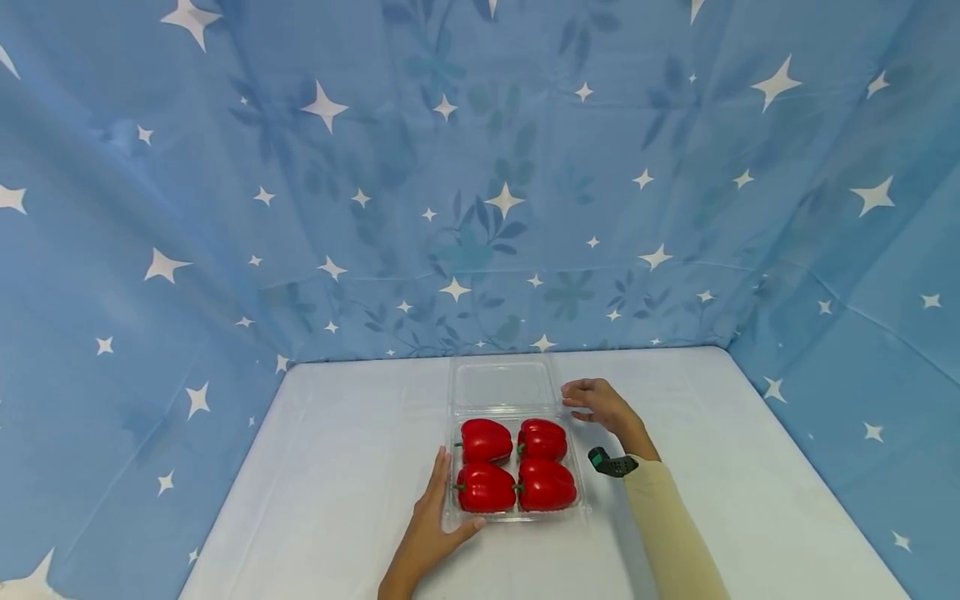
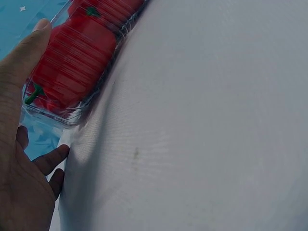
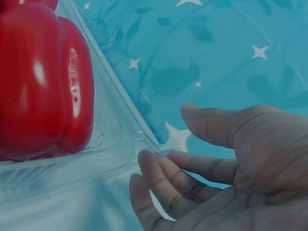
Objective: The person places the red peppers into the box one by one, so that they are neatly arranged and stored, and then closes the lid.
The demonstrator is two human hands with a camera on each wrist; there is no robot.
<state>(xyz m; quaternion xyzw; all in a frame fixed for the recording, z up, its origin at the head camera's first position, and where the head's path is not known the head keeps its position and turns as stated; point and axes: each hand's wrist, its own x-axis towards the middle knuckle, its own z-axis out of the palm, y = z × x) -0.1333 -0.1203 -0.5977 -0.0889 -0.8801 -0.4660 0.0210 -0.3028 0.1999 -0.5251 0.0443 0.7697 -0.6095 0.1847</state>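
Note:
A clear plastic clamshell container (image 1: pixel 528 517) lies on the table with its lid (image 1: pixel 504 386) folded back flat behind it. Several red bell peppers (image 1: pixel 486 487) with green stems fill its base in two rows. My left hand (image 1: pixel 429 533) rests along the container's left side, fingers straight, its thumb by the front left corner; the left wrist view shows that thumb over the wall by a pepper (image 2: pixel 77 57). At the right, near the hinge and the lid's right edge, is my right hand (image 1: pixel 606 407), loosely bent. Its fingertips (image 3: pixel 149 161) are at the container's clear plastic corner, perhaps touching it.
A white cloth covers the table (image 1: pixel 337 467), reaching to both sides of the container. Blue curtains (image 1: pixel 420 183) with white stars and leaf prints hang behind the table and along its sides. A dark band (image 1: pixel 613 463) circles the right wrist.

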